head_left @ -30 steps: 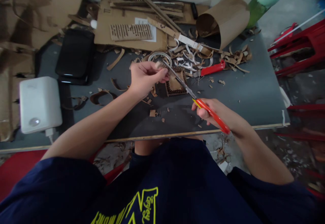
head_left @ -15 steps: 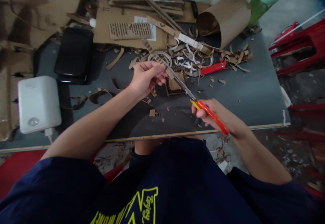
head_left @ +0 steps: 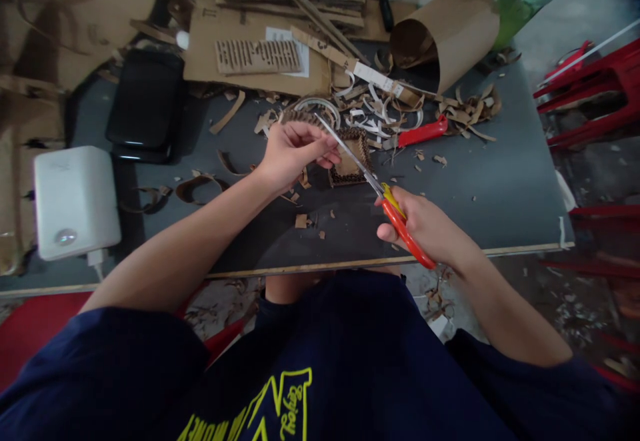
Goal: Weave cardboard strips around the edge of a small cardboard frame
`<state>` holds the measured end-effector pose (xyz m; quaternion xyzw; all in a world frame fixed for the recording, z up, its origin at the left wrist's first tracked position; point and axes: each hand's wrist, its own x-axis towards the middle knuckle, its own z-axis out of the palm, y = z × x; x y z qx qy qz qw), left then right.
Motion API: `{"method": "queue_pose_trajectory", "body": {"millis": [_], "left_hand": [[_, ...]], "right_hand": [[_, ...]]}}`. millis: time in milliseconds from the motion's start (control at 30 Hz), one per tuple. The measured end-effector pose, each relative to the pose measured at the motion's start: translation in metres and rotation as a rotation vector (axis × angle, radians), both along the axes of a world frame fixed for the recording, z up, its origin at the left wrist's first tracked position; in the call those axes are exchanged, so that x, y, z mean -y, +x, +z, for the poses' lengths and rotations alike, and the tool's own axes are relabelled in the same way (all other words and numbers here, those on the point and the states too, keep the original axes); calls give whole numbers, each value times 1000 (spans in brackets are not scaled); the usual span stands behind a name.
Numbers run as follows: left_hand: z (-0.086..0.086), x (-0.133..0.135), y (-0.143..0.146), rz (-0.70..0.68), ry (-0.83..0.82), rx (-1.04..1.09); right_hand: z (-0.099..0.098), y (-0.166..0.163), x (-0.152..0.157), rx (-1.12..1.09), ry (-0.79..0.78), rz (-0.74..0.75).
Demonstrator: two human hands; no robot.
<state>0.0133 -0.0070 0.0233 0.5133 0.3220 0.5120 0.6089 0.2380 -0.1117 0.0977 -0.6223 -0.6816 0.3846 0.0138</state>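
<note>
My left hand (head_left: 290,154) pinches a narrow strip of corrugated cardboard (head_left: 300,117) above the grey table (head_left: 500,181). My right hand (head_left: 425,228) is closed on the red and yellow handles of a pair of scissors (head_left: 385,198). The scissor blades point up and left, and their tips reach the strip by my left fingers. A small square cardboard frame (head_left: 350,161) lies on the table just under the blades.
Cardboard scraps and white curls (head_left: 380,108) litter the table's far side, with a red-handled cutter (head_left: 420,133) among them. A rolled cardboard sheet (head_left: 450,34) stands back right. A black tray (head_left: 145,104) and a white box (head_left: 75,201) sit left. Red stools (head_left: 590,94) stand right.
My right hand has shifted slightly left and up with the scissors, turning the handles so the yellow part shows. The left hand has turned the strip a little.
</note>
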Motion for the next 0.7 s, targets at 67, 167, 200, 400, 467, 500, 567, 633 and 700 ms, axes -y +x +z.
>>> {"method": "queue_pose_trajectory", "body": {"millis": [67, 167, 200, 400, 467, 500, 567, 633, 700], "left_hand": [[0, 1, 0, -8, -16, -12], [2, 2, 0, -31, -36, -11], [3, 2, -1, -41, -45, -11], [13, 3, -2, -45, -151, -95], [15, 4, -2, -35, -159, -125], [16, 4, -2, -34, -161, -130], [17, 4, -3, -38, -169, -123], [16, 4, -3, -45, -185, -110], [17, 4, -3, -59, -204, -94]], "right_hand": [[0, -1, 0, 13, -1, 10], [-1, -1, 0, -9, -7, 17], [-1, 0, -1, -12, -9, 21], [1, 0, -1, -64, -101, -55], [1, 0, -1, -105, -129, -91], [1, 1, -1, -129, -143, -98], [2, 1, -1, -174, -166, -96], [4, 2, -2, -196, -169, -64], [6, 3, -2, -199, -147, -25]]}}
